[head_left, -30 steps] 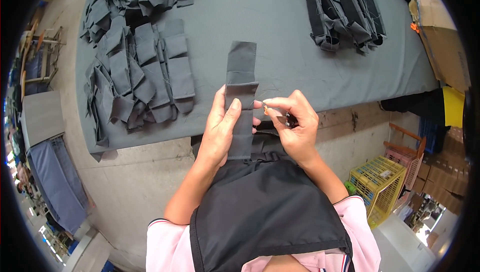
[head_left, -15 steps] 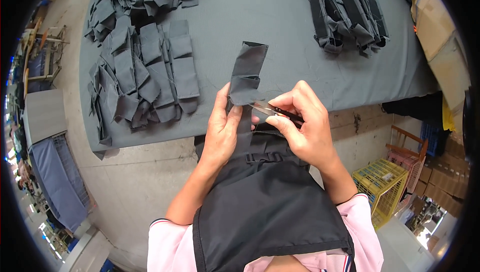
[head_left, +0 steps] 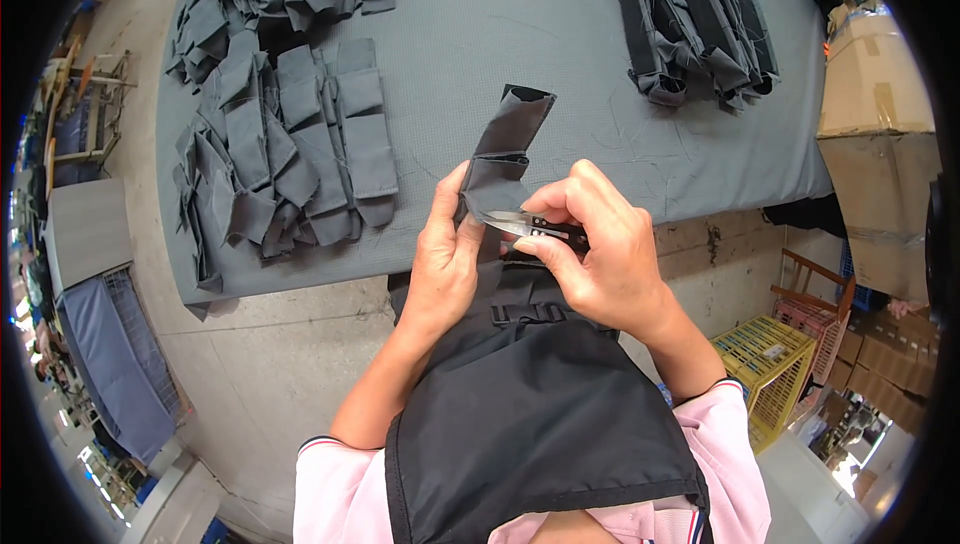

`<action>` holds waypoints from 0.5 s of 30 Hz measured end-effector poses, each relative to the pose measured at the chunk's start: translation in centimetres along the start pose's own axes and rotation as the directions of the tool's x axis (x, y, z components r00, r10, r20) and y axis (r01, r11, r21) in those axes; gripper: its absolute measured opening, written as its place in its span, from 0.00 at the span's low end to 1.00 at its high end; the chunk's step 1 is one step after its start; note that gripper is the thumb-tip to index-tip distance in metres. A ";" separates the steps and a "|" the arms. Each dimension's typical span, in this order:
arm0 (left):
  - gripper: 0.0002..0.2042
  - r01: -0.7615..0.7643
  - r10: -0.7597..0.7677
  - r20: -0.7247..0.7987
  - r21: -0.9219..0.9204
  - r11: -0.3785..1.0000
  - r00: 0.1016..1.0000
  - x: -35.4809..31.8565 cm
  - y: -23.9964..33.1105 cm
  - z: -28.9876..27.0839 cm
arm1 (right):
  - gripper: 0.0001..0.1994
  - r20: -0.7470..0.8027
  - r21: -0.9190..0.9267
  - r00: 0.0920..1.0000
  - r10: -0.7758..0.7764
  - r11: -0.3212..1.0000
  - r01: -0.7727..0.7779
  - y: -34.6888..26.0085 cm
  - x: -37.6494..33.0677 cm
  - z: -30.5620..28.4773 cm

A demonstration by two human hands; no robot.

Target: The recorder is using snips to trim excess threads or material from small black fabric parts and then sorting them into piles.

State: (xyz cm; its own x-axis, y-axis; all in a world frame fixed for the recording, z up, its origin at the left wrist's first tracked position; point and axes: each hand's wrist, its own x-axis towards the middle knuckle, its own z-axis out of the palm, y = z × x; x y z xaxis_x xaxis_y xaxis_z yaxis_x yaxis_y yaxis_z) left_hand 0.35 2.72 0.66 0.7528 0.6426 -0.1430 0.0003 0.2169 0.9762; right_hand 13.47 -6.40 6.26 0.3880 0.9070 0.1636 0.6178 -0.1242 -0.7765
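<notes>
My left hand (head_left: 443,259) pinches the lower end of a dark grey sewn fabric strip (head_left: 498,134), which stands up over the table's near edge with its upper end folded open. In my right hand (head_left: 605,249) is a pair of small thread snips (head_left: 550,231) with black handles. Their pointed metal blades lie against the lower corner of the strip, close to my left thumb. Whether a thread is between the blades is too small to tell.
Piles of similar grey strips (head_left: 290,144) cover the left of the cloth-covered table (head_left: 480,34). More strips (head_left: 695,29) stand bunched at the far right. Right of the table are stacked cardboard boxes (head_left: 875,164) and a yellow plastic crate (head_left: 765,359).
The snips have moved left, onto the strip's lower corner, and turned more level. The strip has tilted and twisted to the right. Cardboard boxes at the right have shifted and stand straighter.
</notes>
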 end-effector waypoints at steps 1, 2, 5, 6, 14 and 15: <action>0.19 0.000 0.000 0.000 -0.001 1.000 1.000 0.0 0.0 0.0 | 0.12 -0.011 -0.006 1.000 -0.002 1.000 0.002 0.0 0.0 0.1; 0.19 0.004 -0.004 -0.001 0.004 1.000 1.000 0.0 0.0 0.0 | 0.12 -0.010 -0.006 1.000 -0.002 1.000 0.001 0.0 0.0 0.2; 0.19 0.020 -0.020 -0.006 0.001 1.000 1.000 -0.1 -0.1 -0.1 | 0.12 -0.026 -0.005 1.000 -0.017 1.000 0.017 0.2 -0.2 0.5; 0.19 0.032 -0.032 -0.010 -0.005 0.999 0.999 -0.1 -0.2 -0.1 | 0.12 -0.039 -0.015 0.999 -0.035 0.999 0.034 0.2 -0.3 0.5; 0.19 0.018 -0.018 -0.009 -0.024 1.000 1.000 0.0 -0.6 -0.4 | 0.12 -0.145 0.106 0.988 0.050 0.994 -0.035 0.5 -1.1 0.5; 0.19 0.020 -0.020 0.002 -0.024 1.000 1.000 0.1 -0.4 -0.3 | 0.12 -0.113 0.108 0.992 0.052 0.993 -0.040 0.5 -1.0 0.5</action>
State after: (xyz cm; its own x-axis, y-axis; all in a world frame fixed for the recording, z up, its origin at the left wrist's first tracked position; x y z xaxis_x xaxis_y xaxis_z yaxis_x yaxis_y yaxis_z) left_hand 0.23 2.94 0.17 0.7538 0.6368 -0.1619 -0.0004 0.2469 0.9690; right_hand 13.08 -7.19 5.44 0.4946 0.8480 0.1904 0.5240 -0.1162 -0.8438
